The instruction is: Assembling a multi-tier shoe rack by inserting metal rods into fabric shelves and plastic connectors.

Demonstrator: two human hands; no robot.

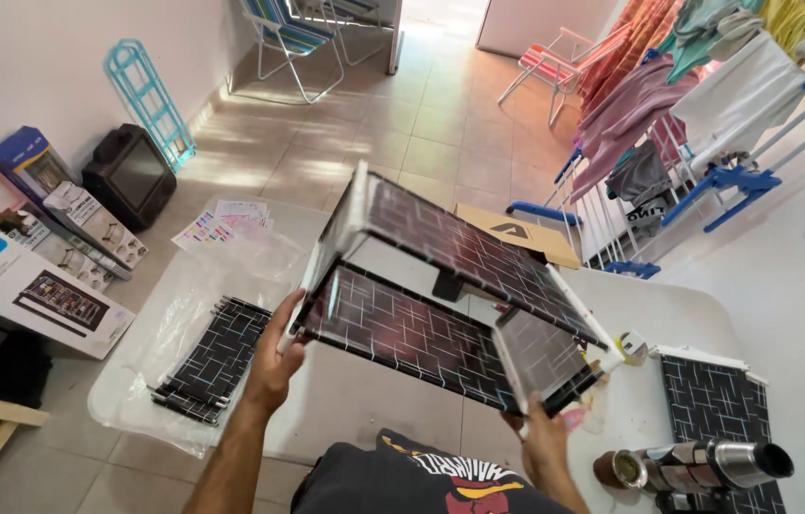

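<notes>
The rack (440, 305), a two-shelf assembly of black patterned panels, is hanging tilted above the table (364, 400). Risk: the shelves are sitting unevenly, so a panel could be slipping from its frame. The left hand (274, 366) is gripping the rack's near-left edge, fingers curled. The right hand (543, 443) is pinching its near-right corner from below.
</notes>
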